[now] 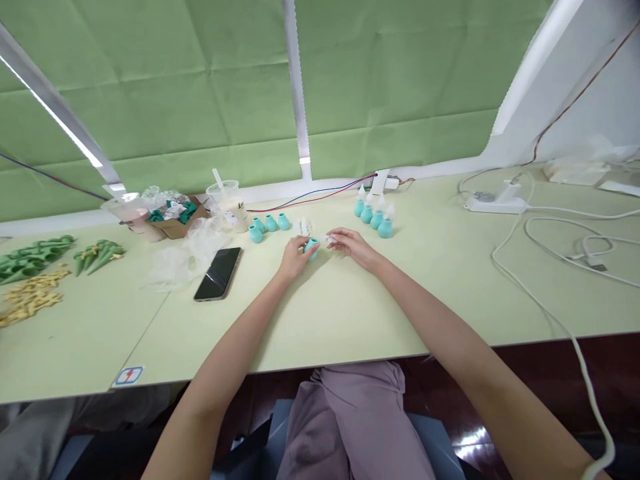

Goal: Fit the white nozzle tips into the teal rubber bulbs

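My left hand (pixel 296 257) is closed round a small turquoise vase-shaped pot (pixel 311 249), its open mouth facing up. Just right of it, my right hand (pixel 351 244) pinches a small white piece (pixel 329 239), apart from the pot. Its exact kind is too small to make out. Beyond my left hand lie several small white pieces (pixel 303 227). Several more turquoise pots (pixel 271 223) stand behind and to the left. At the back right, a slanting row of turquoise pots with white flame-shaped tops (pixel 377 219) stands upright.
A phone (pixel 219 274) lies left of my arm, near a crumpled plastic bag (pixel 185 257). Drink cups (pixel 227 203) and a cardboard box (pixel 180 223) stand behind. Green cone-shaped parts (pixel 35 257) and yellow pieces (pixel 33 297) lie far left. A power strip (pixel 497 200) and white cables (pixel 510 263) occupy the right.
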{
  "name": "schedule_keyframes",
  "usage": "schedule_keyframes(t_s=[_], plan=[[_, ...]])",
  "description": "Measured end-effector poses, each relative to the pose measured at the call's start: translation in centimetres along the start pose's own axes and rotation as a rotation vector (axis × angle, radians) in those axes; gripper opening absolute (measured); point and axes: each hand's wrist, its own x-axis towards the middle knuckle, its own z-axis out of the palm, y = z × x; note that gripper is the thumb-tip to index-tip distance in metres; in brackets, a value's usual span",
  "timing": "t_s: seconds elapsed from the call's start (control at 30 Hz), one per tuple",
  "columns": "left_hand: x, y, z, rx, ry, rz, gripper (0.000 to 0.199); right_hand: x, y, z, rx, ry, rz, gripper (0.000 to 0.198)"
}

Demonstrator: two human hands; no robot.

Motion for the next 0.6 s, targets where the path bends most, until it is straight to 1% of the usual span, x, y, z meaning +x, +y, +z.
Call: schedule_keyframes(t_s=[0.1,0.2,0.27,0.33,0.5,0.6], plan=[[-0.17,0.11,-0.08,0.134,-0.028,0.076,0.025,-0.07,0.11,0.19,-0.058,0.009,-0.026,0.032],[-0.42,0.52,-0.03,0.127,-0.085,0.128,0.026,-0.13,0.15,0.35,-0.097,0.025,-0.050,0.036],[-0.58,0.74,0.09,0.107,-0.137,0.116,0.027,-0.12,0.09,0.38,-0.120,0.022,-0.064,0.037],[-0.70,0.83,0.23,0.104,-0.160,0.077,0.029,-0.05,-0.04,0.34,-0.163,0.008,-0.089,0.036],[-0.78,0.63,0.48,0.113,-0.111,0.043,0.032,0.07,-0.46,0.20,-0.355,-0.043,-0.201,0.029],[-0.82,0.58,0.48,0.115,-0.079,0.018,0.032,-0.02,-0.65,0.25,-0.448,-0.037,-0.219,0.025]])
